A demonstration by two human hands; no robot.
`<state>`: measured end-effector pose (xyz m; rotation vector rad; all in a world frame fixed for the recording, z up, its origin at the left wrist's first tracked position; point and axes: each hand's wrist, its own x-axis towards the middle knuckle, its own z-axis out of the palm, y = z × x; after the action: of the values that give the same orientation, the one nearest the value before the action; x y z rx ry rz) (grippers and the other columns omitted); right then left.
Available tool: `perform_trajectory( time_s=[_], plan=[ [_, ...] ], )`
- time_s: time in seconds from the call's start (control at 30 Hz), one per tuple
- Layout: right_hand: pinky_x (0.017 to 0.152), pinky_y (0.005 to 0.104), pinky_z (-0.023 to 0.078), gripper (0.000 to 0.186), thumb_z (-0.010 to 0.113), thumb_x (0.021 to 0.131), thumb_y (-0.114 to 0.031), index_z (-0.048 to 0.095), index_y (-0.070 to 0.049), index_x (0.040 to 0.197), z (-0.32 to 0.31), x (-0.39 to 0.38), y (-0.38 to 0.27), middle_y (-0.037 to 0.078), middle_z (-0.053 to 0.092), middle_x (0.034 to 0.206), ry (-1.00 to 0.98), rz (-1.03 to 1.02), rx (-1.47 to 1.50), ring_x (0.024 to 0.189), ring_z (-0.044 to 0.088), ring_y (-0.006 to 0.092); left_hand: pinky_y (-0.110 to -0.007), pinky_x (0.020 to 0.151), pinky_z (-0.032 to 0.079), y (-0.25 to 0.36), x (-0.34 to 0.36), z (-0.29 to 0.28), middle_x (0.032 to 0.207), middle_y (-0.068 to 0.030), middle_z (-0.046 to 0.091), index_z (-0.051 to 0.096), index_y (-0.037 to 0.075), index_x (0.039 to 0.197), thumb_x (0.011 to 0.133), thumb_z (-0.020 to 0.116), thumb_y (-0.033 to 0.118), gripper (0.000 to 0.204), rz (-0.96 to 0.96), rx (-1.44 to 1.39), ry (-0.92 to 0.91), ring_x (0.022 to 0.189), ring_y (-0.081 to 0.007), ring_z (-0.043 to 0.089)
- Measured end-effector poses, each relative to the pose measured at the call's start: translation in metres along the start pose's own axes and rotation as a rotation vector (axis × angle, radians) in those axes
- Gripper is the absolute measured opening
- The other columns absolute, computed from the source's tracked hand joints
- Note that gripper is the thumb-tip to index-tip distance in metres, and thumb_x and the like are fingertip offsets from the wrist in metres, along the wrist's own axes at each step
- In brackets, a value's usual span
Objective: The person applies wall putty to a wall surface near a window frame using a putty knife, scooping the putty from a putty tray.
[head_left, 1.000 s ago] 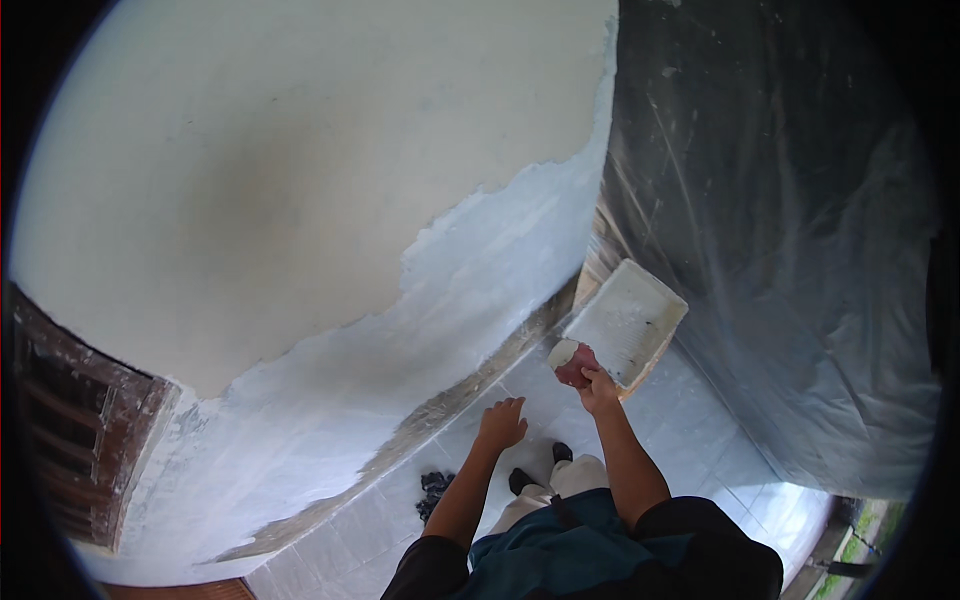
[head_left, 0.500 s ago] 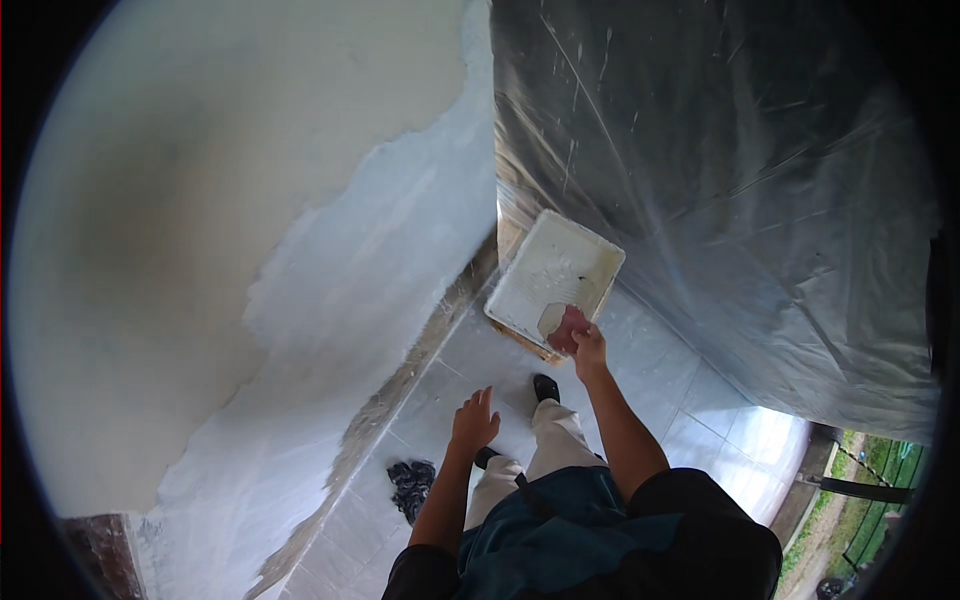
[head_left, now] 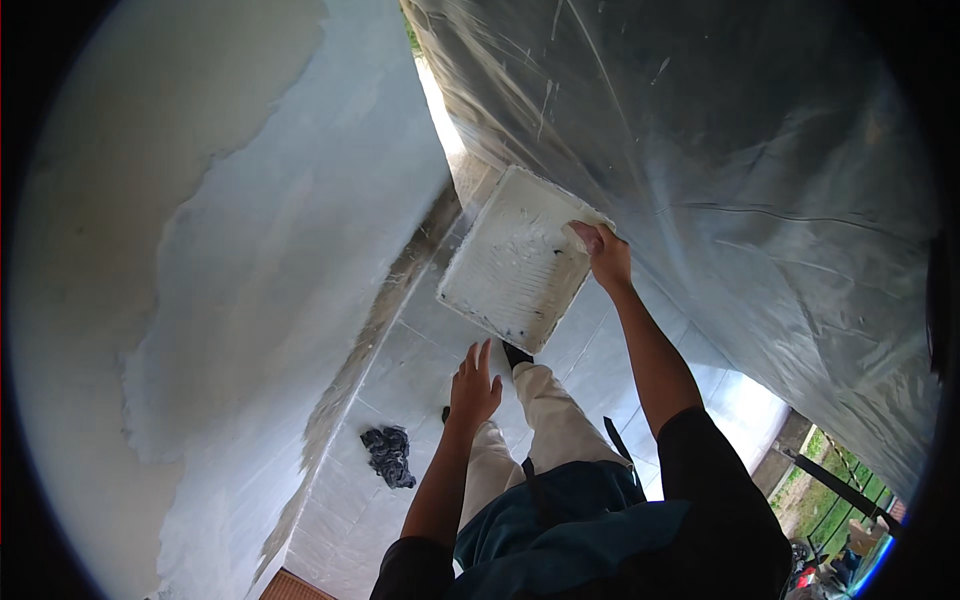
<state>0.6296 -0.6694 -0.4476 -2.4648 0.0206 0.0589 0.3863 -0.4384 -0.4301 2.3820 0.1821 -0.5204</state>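
Note:
My right hand (head_left: 610, 262) grips a small flat reddish spreader (head_left: 586, 237), its far edge smeared with pale paste. It is over the right side of a white paint tray (head_left: 505, 250), whose ribbed bottom carries streaks of white paste. Whether the spreader touches the tray bottom I cannot tell. Nothing is in my left hand (head_left: 477, 388), which hovers below the tray's near corner with its fingers apart.
A wall (head_left: 270, 250) with a wet-looking white coat over beige runs along the left. Plastic sheeting (head_left: 720, 150) hangs on the right. A crumpled black plastic bag (head_left: 388, 456) lies on the grey tiled floor (head_left: 345, 500) by the wall's foot.
My right hand has carried the spreader from the tray's near edge up to its right side. The view has shifted, and the tray now looks larger. My left hand stays open.

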Motion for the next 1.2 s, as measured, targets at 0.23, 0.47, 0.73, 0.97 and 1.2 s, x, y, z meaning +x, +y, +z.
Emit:
perform_trajectory(
  time_s=[0.23, 0.47, 0.73, 0.97, 1.2],
  plan=[
    [0.076, 0.0434, 0.050, 0.014, 0.048, 0.084, 0.003, 0.058, -0.002, 0.092, 0.029, 0.036, 0.014, 0.011, 0.068, 0.100, -0.202, -0.164, 0.035, 0.089, 0.061, 0.0381, -0.049, 0.099, 0.039, 0.017, 0.035, 0.021, 0.141, -0.0223, 0.034, 0.023, 0.007, 0.144, 0.083, 0.061, 0.014, 0.073, 0.007, -0.030, -0.026, 0.123, -0.0415, 0.042],
    [0.077, 0.0438, 0.049, 0.013, 0.048, 0.086, 0.003, 0.058, -0.002, 0.092, 0.049, 0.046, 0.025, 0.014, 0.066, 0.100, -0.315, -0.131, -0.105, 0.091, 0.061, 0.0383, -0.049, 0.100, 0.039, 0.017, 0.036, 0.031, 0.141, -0.0223, 0.033, 0.022, 0.006, 0.144, 0.082, 0.061, 0.014, 0.073, -0.072, -0.084, -0.075, 0.124, -0.0415, 0.041],
    [0.078, 0.0449, 0.048, 0.019, 0.048, 0.086, 0.003, 0.060, -0.003, 0.099, 0.051, 0.047, 0.020, 0.021, 0.064, 0.097, -0.359, -0.083, -0.116, 0.093, 0.060, 0.0400, -0.049, 0.101, 0.038, 0.009, 0.027, 0.037, 0.141, -0.0225, 0.033, 0.021, 0.006, 0.144, 0.082, 0.061, 0.012, 0.074, -0.138, -0.117, -0.063, 0.125, -0.0421, 0.040],
    [0.081, 0.0450, 0.048, 0.025, 0.052, 0.084, -0.001, 0.061, -0.006, 0.106, 0.057, 0.059, 0.025, 0.022, 0.064, 0.098, -0.384, -0.063, -0.196, 0.094, 0.061, 0.0392, -0.049, 0.099, 0.039, 0.000, 0.022, 0.044, 0.141, -0.0231, 0.034, 0.021, 0.009, 0.146, 0.082, 0.060, 0.014, 0.075, -0.149, -0.130, -0.008, 0.122, -0.0417, 0.044],
    [0.082, 0.0475, 0.048, 0.020, 0.056, 0.086, -0.013, 0.062, -0.011, 0.105, 0.057, 0.058, 0.031, 0.022, 0.064, 0.097, -0.385, 0.015, -0.129, 0.096, 0.060, 0.0406, -0.049, 0.098, 0.040, -0.004, 0.019, 0.044, 0.140, -0.0237, 0.036, 0.021, 0.007, 0.145, 0.082, 0.061, 0.013, 0.074, -0.156, -0.146, -0.007, 0.122, -0.0422, 0.044]
  ],
)
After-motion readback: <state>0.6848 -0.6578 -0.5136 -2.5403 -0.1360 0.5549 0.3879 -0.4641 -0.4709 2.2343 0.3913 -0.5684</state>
